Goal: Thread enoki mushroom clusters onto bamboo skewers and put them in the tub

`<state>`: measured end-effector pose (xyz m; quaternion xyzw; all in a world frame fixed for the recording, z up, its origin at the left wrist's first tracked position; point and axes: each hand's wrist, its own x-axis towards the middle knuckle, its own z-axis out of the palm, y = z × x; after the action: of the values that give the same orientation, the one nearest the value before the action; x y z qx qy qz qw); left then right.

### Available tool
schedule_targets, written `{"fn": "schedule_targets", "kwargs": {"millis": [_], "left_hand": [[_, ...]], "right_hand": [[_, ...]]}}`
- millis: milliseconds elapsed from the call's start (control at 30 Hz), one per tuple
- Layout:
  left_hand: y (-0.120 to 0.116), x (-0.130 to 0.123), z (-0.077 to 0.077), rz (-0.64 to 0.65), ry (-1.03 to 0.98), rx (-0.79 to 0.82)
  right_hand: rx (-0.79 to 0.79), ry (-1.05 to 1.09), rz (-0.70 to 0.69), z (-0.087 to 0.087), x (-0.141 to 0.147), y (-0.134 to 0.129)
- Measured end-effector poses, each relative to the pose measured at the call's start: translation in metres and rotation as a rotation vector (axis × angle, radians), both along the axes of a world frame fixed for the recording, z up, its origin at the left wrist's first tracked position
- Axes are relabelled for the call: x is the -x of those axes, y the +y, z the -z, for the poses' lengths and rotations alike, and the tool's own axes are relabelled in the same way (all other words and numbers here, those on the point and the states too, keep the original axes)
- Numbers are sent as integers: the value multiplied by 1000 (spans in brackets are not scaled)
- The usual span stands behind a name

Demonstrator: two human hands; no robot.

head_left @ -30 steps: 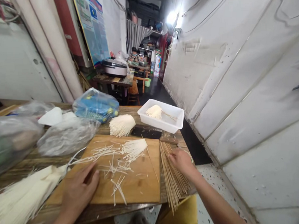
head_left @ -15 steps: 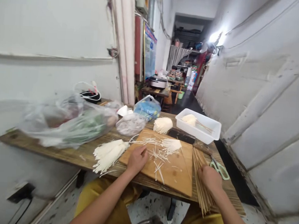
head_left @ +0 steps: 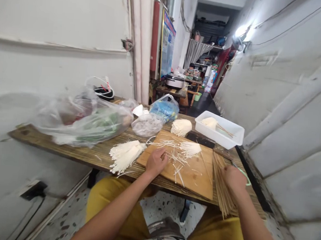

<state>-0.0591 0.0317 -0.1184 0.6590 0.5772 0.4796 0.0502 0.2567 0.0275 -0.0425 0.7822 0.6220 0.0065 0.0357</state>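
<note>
Here, at a narrow wooden table [head_left: 66,151] in a white-walled passage, a person in yellow shorts [head_left: 117,204] works bare-handed over a wooden cutting board [head_left: 200,184]. The left hand [head_left: 156,162] rests on the board's near left part, fingers curled beside loose enoki strands [head_left: 178,161]; whether it pinches any cannot be told. The right hand [head_left: 234,179] is cupped over a fan of bamboo skewers [head_left: 223,189] just off the board's right edge, their tips hanging past the table's front edge; its grip on them cannot be told either, as the fingertips are hidden. Green-handled scissors [head_left: 241,172] lie partly behind that hand, near the table's right edge.

A large enoki bunch [head_left: 125,155] lies on the table, touching the board's left edge, and a smaller bunch [head_left: 190,149] sits on the board's far side. A third bunch [head_left: 181,127] lies just beyond the board. Toward the far right corner, a white plastic tray [head_left: 219,129] holds a fourth bunch [head_left: 209,122] and a few skewers. Along the far left of the table sit a bulging clear bag of greens [head_left: 81,118], a grey bag [head_left: 147,125] and a blue bag [head_left: 163,107]. Farther down the passage, a rice cooker [head_left: 174,81] stands on a second table [head_left: 170,93].
</note>
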Motion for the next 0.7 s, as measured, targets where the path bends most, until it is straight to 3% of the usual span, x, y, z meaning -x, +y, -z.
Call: {"fn": "schedule_targets", "kwargs": {"millis": [100, 300, 533, 700], "left_hand": [[-2, 1, 0, 46, -5, -25], [-4, 3, -2, 88, 20, -69], [-4, 1, -3, 82, 51, -96], [-15, 0, -15, 93, 127, -152]], "right_hand": [[-22, 17, -66, -1, 26, -1], [-33, 60, -185, 13, 67, 10], [-38, 77, -177, 19, 59, 27], [-46, 104, -258, 21, 47, 36]]}}
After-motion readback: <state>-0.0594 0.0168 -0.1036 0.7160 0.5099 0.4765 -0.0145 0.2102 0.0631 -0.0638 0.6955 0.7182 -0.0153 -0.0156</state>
